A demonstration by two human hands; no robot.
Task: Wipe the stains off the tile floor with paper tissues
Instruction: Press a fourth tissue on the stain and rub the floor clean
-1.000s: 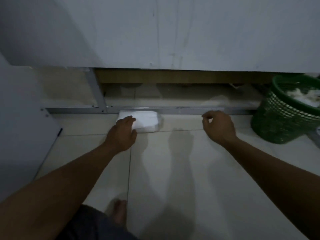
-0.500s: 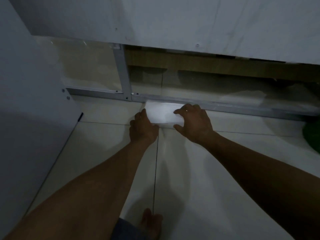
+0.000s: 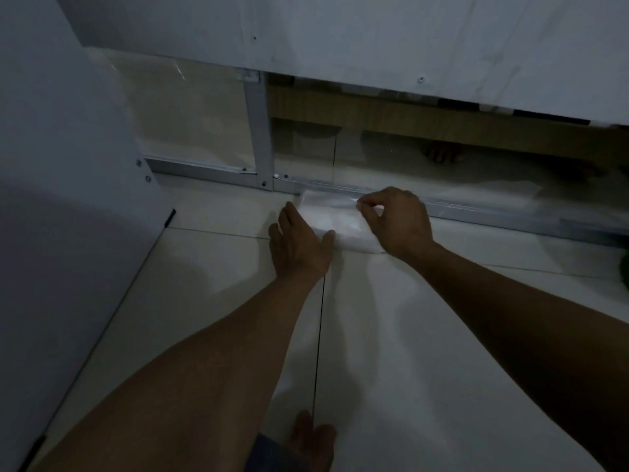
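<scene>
A white pack of paper tissues (image 3: 335, 221) lies on the pale tile floor (image 3: 391, 335) against a metal floor rail. My left hand (image 3: 299, 245) rests flat on the floor, pressed against the pack's left and near side, thumb on its front edge. My right hand (image 3: 396, 221) is over the pack's right end, thumb and forefinger pinched at the top of the wrapper. Whether a tissue is between the fingers is too dim to tell. No stain is visible on the tiles in this light.
A grey wall panel (image 3: 374, 39) hangs over the metal rail (image 3: 510, 212), with clear sheeting behind. A white cabinet side (image 3: 51, 199) stands at the left. A green sliver of a basket (image 3: 625, 270) shows at the right edge. My bare foot (image 3: 311, 441) is at the bottom.
My right hand came left onto the tissue pack and now pinches at its top. The view turned left, so the green basket slid almost out of frame. My left hand stayed at the pack.
</scene>
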